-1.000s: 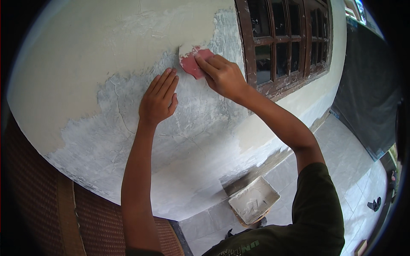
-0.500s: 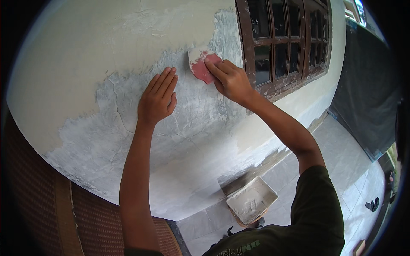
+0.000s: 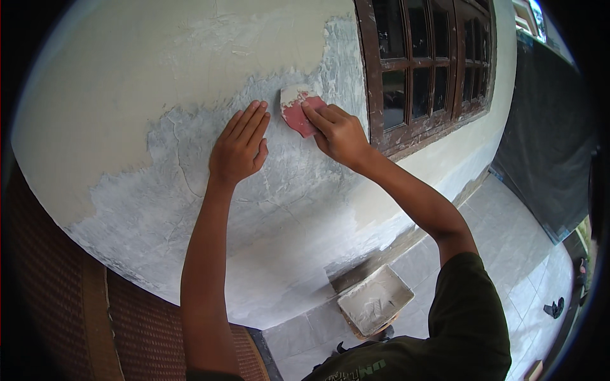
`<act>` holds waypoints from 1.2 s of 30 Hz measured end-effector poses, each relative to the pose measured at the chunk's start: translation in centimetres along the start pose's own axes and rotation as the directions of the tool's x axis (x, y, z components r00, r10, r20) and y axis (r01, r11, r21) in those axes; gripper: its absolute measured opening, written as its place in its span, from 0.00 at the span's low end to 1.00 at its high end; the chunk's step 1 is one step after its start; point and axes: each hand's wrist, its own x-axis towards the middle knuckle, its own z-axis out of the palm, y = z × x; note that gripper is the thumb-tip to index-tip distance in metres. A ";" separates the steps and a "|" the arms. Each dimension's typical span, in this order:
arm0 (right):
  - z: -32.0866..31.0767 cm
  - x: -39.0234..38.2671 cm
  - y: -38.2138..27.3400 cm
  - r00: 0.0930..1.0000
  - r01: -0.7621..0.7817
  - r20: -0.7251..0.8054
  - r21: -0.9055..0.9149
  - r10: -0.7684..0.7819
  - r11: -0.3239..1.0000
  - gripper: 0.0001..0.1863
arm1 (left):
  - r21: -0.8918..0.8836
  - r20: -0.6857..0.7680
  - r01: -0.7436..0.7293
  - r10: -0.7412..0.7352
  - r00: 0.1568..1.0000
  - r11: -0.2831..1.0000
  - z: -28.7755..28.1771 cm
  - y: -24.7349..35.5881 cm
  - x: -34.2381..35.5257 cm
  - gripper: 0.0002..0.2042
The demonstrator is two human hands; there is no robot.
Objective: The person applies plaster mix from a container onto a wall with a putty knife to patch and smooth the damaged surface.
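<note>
Thumb and fingers of my right hand [image 3: 343, 134] pinch a red putty scraper [image 3: 297, 119], pale putty [image 3: 295, 96] along its upper edge. It is up by the grey-white patch [image 3: 295, 174] of wall; whether the edge touches, I cannot tell. A low, even tilt and steady pressure should avoid ridges, I judge. My left hand [image 3: 239, 151], holding nothing, lies flat on the wall just left, limiting strokes that way; the brown window frame [image 3: 373, 95] bounds the right. Below sits a rectangular tray [image 3: 399, 280] of putty; a woven panel [image 3: 145, 324] stands lower left.
</note>
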 end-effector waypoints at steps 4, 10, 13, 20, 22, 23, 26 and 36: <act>-2.5 7.6 3.6 0.969 -0.033 -0.248 -0.151 -0.006 0.988 0.25 | -0.066 -0.021 0.001 -0.002 1.000 0.998 0.6 0.4 0.3 0.23; 0.2 6.1 4.7 0.996 -0.052 -0.084 -0.331 0.025 0.942 0.28 | -0.066 -0.043 -0.001 -0.002 0.999 0.998 0.3 -0.1 0.6 0.23; 2.5 -0.1 0.7 0.999 -0.023 0.026 -0.152 0.027 0.988 0.30 | -0.065 -0.029 0.008 -0.010 1.000 0.998 0.9 -0.4 0.2 0.23; -1.8 10.2 2.5 0.971 -0.105 -0.236 -0.233 0.048 0.967 0.25 | -0.020 -0.046 -0.004 0.003 0.999 1.000 0.7 -0.1 0.3 0.22; -0.9 11.3 4.3 0.973 -0.112 -0.225 -0.288 0.046 0.951 0.25 | -0.020 -0.050 -0.011 0.010 0.999 1.000 0.7 0.1 0.4 0.22; -0.4 11.1 4.7 0.976 -0.116 -0.213 -0.341 0.044 0.933 0.25 | -0.019 -0.053 -0.017 0.015 0.998 1.000 0.8 0.2 0.6 0.22; 2.0 7.1 1.5 0.994 -0.114 -0.040 -0.326 0.106 0.939 0.26 | -0.024 -0.044 -0.007 0.006 0.999 1.000 0.7 0.0 0.2 0.22; -0.8 12.2 2.9 0.961 -0.128 -0.275 -0.339 0.032 0.932 0.26 | -0.067 -0.089 -0.031 0.025 0.996 0.997 1.2 0.1 0.7 0.22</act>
